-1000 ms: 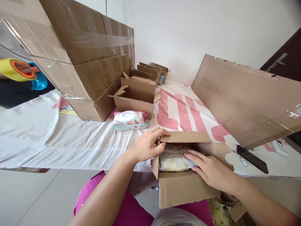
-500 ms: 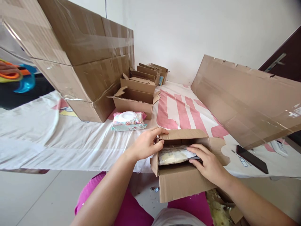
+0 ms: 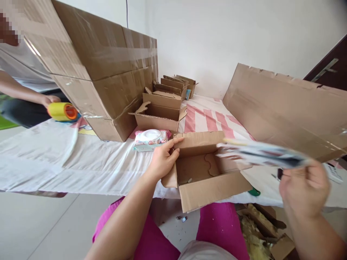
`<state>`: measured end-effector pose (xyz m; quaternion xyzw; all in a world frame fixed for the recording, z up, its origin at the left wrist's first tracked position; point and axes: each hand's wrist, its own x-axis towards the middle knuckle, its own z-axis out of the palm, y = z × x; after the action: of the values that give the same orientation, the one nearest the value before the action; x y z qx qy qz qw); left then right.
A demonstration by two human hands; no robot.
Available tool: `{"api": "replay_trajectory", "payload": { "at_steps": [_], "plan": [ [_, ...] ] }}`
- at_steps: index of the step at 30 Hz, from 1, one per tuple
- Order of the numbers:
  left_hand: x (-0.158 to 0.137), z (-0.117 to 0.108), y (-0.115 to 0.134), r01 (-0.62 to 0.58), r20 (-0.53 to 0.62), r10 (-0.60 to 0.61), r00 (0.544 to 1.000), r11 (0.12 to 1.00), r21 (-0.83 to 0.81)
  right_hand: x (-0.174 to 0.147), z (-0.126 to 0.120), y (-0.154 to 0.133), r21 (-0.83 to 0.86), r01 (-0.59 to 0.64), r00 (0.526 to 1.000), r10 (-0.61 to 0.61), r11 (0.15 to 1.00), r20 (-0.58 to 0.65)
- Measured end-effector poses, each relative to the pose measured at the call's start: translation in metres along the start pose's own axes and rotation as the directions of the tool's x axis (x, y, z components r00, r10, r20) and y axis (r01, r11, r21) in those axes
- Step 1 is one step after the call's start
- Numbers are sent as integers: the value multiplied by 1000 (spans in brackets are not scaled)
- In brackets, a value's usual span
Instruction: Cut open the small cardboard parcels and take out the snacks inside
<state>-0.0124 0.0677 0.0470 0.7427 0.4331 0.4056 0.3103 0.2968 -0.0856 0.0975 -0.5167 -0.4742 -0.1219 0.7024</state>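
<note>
An open cardboard box (image 3: 208, 193) stands in front of me at the table's edge, its flaps folded outward and its bottom showing. My left hand (image 3: 165, 159) grips its left rim, thumb and forefinger at the corner of the far flap. To the right, my right hand (image 3: 306, 187) is closed round one end of a flat plastic packet (image 3: 265, 153), blurred by motion. The packet's other end reaches over the right side of the box. Behind the right hand, a dark phone (image 3: 279, 174) is mostly hidden.
Wet wipes (image 3: 151, 141) and several open boxes (image 3: 157, 122) stand left of centre, beside stacked taped cartons (image 3: 114, 79). A cardboard panel (image 3: 284, 112) stands right. At far left a co-worker's hand (image 3: 50, 100) holds a yellow tape roll (image 3: 60, 112). Scraps (image 3: 260, 231) lie below.
My right hand has lifted the packet out of the box and swung it right. My left hand stays at the rim; the box has shifted slightly. The co-worker has come further into view.
</note>
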Motion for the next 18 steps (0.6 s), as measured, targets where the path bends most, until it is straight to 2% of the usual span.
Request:
{"api": "replay_trajectory", "payload": {
  "at_steps": [1,3,5,8,11,13,15,16,18],
  "plan": [
    [1,-5,-1,2,-22,-2,1000,1000,3,7,-4,4,81,-41,994,49,996,-98],
    [2,-18,-3,-5,-52,6,999,1000,12,18,-12,16,176,-142,974,169,974,-152],
    [3,-34,-5,-15,-55,17,998,999,31,20,-21,32,187,-318,931,343,930,-123],
    [2,-61,-11,-5,-9,6,1000,997,80,6,-29,60,159,-565,814,578,810,-52],
    [0,-84,-21,57,35,-63,997,988,143,-21,-29,89,38,-689,725,688,724,32],
    [-1,-93,-29,101,25,-107,994,979,178,-40,-24,105,-72,-719,681,721,692,129],
    [1,-95,-38,124,-14,-123,992,975,186,-53,-17,117,-183,-697,658,719,694,224],
    [2,-95,-43,120,-52,-113,992,978,170,-57,-14,122,-238,-663,662,705,710,256],
    [6,-95,-50,90,-192,-74,979,993,76,-59,-9,125,-378,-531,705,642,759,301]
  ]
}}
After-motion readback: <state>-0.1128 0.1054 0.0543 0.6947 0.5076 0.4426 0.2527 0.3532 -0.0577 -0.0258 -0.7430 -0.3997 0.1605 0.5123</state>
